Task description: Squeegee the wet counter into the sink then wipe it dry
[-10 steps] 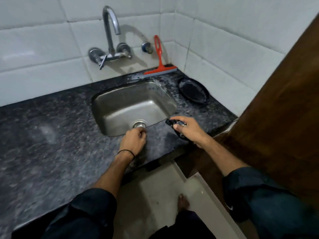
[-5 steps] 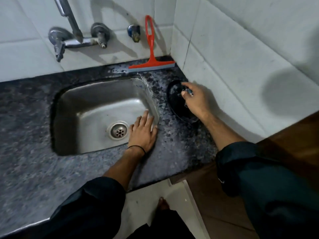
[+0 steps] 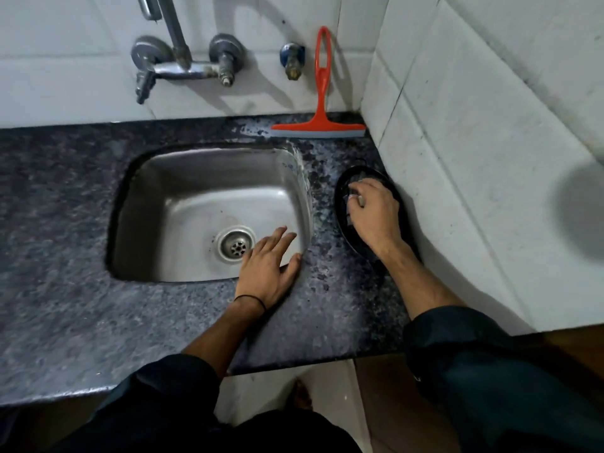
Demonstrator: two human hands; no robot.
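Note:
A red squeegee (image 3: 322, 120) leans against the back tiles, its blade on the dark speckled counter (image 3: 65, 305) near the corner. The steel sink (image 3: 183, 197) is set into the counter, and the stone to its right looks wet. My left hand (image 3: 268, 269) lies flat on the sink's front right rim, fingers spread and reaching over the basin. My right hand (image 3: 372, 207) is inside a black oval dish (image 3: 340, 204) by the right wall. Its fingers are curled on a small dark item that I cannot identify.
A wall tap (image 3: 183, 67) hangs above the sink, with a small blue valve (image 3: 292, 60) beside the squeegee handle. White tiled walls close in the back and right. The counter's front edge runs just below my forearms; the drain (image 3: 234, 245) is near my left hand.
My right hand carried the small dark item from the counter's front edge to the black dish and now sits lower in it. My left hand shifted right along the sink rim and opened flat.

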